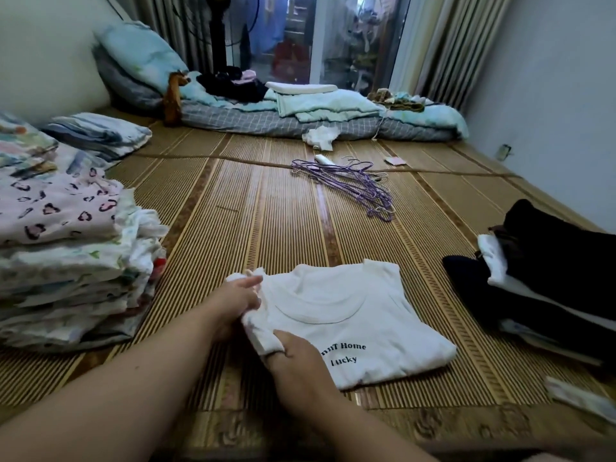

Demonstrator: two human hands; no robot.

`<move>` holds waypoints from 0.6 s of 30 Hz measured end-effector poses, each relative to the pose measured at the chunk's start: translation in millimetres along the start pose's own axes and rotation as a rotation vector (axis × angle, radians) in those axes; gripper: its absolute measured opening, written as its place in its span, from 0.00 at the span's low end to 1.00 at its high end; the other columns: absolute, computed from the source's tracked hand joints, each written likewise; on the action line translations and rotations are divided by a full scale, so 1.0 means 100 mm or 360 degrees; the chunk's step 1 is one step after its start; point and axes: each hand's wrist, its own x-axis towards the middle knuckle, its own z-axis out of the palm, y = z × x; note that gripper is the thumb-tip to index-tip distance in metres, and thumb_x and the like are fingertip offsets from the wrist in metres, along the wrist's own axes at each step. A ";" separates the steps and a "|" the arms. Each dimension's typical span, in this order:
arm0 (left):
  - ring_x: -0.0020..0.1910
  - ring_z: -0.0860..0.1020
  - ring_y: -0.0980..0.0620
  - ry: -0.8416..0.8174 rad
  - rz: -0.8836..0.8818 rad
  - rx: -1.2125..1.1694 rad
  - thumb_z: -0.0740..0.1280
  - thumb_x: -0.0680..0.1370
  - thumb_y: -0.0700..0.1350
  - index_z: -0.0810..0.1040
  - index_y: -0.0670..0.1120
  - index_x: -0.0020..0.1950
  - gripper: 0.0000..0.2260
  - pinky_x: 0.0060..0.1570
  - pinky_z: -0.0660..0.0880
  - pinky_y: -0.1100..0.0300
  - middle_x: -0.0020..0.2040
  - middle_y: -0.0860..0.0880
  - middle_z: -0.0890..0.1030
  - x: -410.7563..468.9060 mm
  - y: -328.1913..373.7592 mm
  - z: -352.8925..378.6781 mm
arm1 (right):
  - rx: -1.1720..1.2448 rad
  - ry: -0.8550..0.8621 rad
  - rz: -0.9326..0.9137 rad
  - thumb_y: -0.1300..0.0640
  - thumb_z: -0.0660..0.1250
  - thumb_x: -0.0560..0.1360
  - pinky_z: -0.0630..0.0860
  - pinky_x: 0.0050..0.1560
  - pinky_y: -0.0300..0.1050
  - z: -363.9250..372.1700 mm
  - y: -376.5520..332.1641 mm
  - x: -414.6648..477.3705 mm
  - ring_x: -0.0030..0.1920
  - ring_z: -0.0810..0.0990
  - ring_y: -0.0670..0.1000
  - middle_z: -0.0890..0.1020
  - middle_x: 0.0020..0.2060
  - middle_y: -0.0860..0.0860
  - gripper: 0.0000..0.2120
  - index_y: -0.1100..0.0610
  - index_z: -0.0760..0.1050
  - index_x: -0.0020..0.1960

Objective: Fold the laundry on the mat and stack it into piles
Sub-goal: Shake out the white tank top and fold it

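— Where do we have room?
— Bare mat (266, 215) runs far ahead of us; the folded stack (70, 268) walls the left, the dark pile (553, 275) the right, hangers (353, 185) lie far.

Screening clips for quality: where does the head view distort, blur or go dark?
Head view: wide-angle bending curves the stripes of the mat toward the edges; daylight enters through the far glass door, leaving near corners dim; the white shirt print is readable; the purple hangers look soft.

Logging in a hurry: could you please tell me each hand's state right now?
The left hand pinches the white T-shirt at its sleeve.
The right hand grips that sleeve's fold.
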 end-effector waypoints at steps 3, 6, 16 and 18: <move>0.61 0.75 0.41 0.0045 0.0160 0.0124 0.58 0.72 0.29 0.69 0.48 0.72 0.30 0.60 0.75 0.46 0.71 0.40 0.69 0.07 0.29 0.40 | 0.0646 0.0318 0.0195 0.58 0.60 0.77 0.70 0.35 0.32 -0.36 0.04 0.02 0.39 0.78 0.44 0.80 0.33 0.43 0.10 0.52 0.77 0.39; 0.54 0.77 0.42 -0.0032 0.0297 0.0277 0.59 0.74 0.30 0.67 0.49 0.74 0.30 0.49 0.80 0.50 0.69 0.41 0.69 0.08 0.57 0.96 | 0.1252 0.0601 0.0394 0.67 0.60 0.77 0.77 0.49 0.40 -0.75 0.26 0.07 0.49 0.83 0.51 0.86 0.41 0.52 0.12 0.56 0.81 0.45; 0.55 0.76 0.47 -0.0279 0.0607 0.1034 0.63 0.79 0.47 0.69 0.54 0.73 0.21 0.50 0.74 0.59 0.64 0.46 0.76 0.44 0.64 2.18 | 0.1200 0.1069 0.1131 0.48 0.73 0.60 0.79 0.49 0.55 -1.49 1.07 -0.23 0.51 0.81 0.61 0.81 0.52 0.58 0.34 0.62 0.72 0.62; 0.66 0.72 0.47 -0.0227 0.0738 0.1560 0.60 0.80 0.46 0.70 0.52 0.72 0.19 0.60 0.68 0.59 0.70 0.48 0.72 0.55 0.50 2.11 | 0.0751 0.1131 0.1218 0.51 0.74 0.62 0.71 0.55 0.48 -1.54 1.01 -0.31 0.59 0.75 0.62 0.75 0.61 0.62 0.41 0.63 0.64 0.71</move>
